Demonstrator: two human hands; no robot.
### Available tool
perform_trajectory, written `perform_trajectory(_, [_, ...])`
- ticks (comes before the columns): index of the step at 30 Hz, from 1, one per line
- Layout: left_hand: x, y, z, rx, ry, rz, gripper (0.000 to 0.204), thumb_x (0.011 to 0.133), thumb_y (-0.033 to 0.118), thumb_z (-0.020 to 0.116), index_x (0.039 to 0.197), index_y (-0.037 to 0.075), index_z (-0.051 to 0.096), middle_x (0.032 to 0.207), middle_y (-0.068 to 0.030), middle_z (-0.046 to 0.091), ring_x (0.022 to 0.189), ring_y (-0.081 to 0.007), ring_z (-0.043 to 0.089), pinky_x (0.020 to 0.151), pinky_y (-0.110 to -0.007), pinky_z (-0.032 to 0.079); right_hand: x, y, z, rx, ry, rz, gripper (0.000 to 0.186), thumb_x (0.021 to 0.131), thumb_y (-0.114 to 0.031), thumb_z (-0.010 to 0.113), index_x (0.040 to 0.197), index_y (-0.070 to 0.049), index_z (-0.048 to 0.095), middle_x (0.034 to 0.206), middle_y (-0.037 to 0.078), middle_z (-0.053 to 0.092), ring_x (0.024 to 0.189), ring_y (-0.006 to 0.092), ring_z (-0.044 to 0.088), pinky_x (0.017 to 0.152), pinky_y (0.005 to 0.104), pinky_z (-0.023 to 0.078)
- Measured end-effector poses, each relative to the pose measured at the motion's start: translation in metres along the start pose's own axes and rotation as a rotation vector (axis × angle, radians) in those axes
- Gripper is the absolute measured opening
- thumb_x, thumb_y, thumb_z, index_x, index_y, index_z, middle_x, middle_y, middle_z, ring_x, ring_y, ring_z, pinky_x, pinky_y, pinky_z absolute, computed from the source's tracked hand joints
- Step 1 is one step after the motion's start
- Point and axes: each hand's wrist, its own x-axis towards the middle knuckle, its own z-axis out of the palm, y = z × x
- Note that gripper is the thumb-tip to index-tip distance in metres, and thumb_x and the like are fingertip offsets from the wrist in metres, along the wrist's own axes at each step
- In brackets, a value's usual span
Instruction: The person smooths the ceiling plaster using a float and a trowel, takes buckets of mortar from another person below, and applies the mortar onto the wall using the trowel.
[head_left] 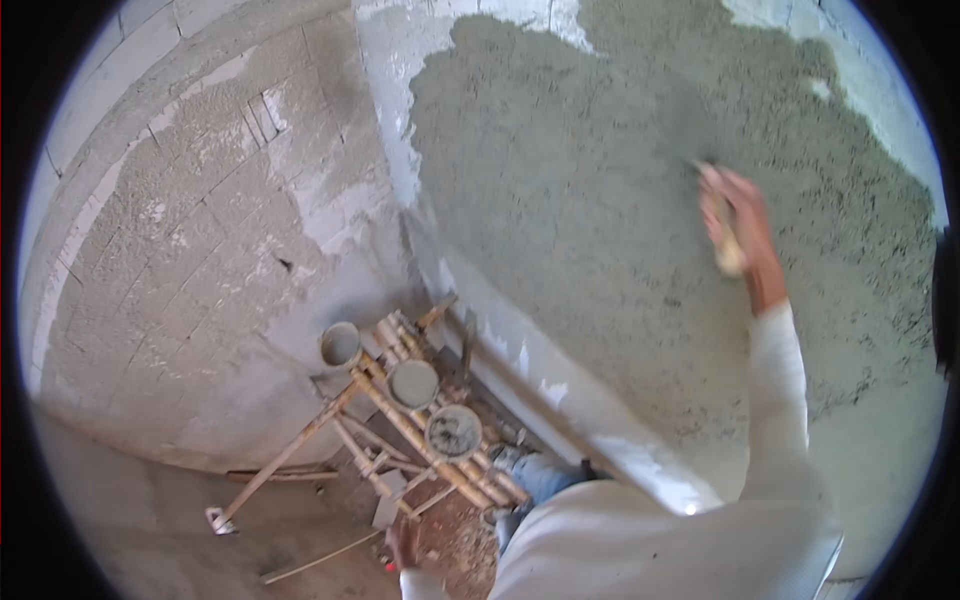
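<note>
My right hand (740,215) grips a plastering trowel (729,250) by its pale handle against the wet grey plaster (560,180) on the wall to the right; the blade is mostly hidden and blurred. My left hand (403,542) hangs low at the bottom, beside the bamboo scaffold; its fingers are too small and shadowed to read. Three round buckets sit on the scaffold: one (341,344) at the back, one (413,383) with smooth grey mix in the middle, and one (453,432) with lumpy grey mix nearest me.
The bamboo scaffold (410,430) stands in the corner below me, its slanting pole reaching out to the lower left. A partly coated block wall (220,230) rises on the left. Dirt and rubble (445,545) lie on the floor beneath, with a loose stick (310,562) nearby.
</note>
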Motion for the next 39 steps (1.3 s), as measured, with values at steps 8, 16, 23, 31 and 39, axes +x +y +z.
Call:
perform_trajectory(8, [-0.227, 0.049, 0.076, -0.44, -0.483, -1.124, 0.027, 0.102, 0.033, 0.067, 0.118, 0.011, 0.063, 0.103, -0.0058, 0.065, 0.089, -0.0174, 0.066, 0.071, -0.032, 0.059, -0.242, 0.13, -0.084, 0.243, 0.173, 0.58, 0.018, 0.096, -0.023, 0.069, 0.093, -0.005, 0.071, 0.064, 0.006, 0.065, 0.043, 0.0113, 0.059, 0.037, 0.0255, 0.05])
perform_trajectory(16, [-0.044, -0.002, 0.156, -0.528, -0.1, -0.315, 0.025, 0.1, 0.025, 0.064, 0.099, 0.003, 0.075, 0.082, -0.012, 0.073, 0.069, -0.022, 0.069, 0.061, -0.038, 0.053, -0.38, 0.401, 0.072, -0.301, -0.356, 1.17, 0.027, 0.094, -0.023, 0.072, 0.085, 0.002, 0.07, 0.063, 0.011, 0.063, 0.046, 0.0202, 0.059, 0.046, 0.0371, 0.047])
perform_trajectory(23, [0.051, 0.087, 0.337, -1.044, -0.256, -0.866, 0.034, 0.104, 0.029, 0.062, 0.117, -0.001, 0.07, 0.099, -0.0095, 0.076, 0.08, -0.0155, 0.07, 0.064, -0.028, 0.053, -0.466, 0.484, -0.057, -1.203, -1.125, 0.814, 0.018, 0.089, -0.03, 0.067, 0.093, -0.019, 0.08, 0.085, 0.016, 0.074, 0.077, 0.0341, 0.072, 0.071, 0.0473, 0.056])
perform_trajectory(31, [0.179, 0.024, 0.502, -1.533, 0.061, -1.14, 0.043, 0.099, 0.036, 0.072, 0.128, 0.006, 0.062, 0.131, -0.0101, 0.063, 0.119, -0.0262, 0.063, 0.098, -0.041, 0.051, -0.464, 0.495, -0.166, -1.325, -0.965, 1.181, 0.04, 0.092, -0.038, 0.075, 0.092, 0.001, 0.08, 0.08, 0.019, 0.077, 0.074, 0.0259, 0.075, 0.073, 0.0394, 0.057])
perform_trajectory(39, [0.224, 0.045, 0.536, -1.684, 0.584, -1.173, 0.028, 0.083, 0.001, 0.07, 0.111, 0.007, 0.069, 0.101, -0.006, 0.072, 0.087, -0.0215, 0.068, 0.077, -0.038, 0.055, -0.407, 0.522, -0.146, -1.369, -1.416, 0.89, 0.027, 0.092, -0.03, 0.072, 0.094, -0.003, 0.077, 0.085, 0.016, 0.075, 0.074, 0.0297, 0.073, 0.068, 0.0438, 0.056])
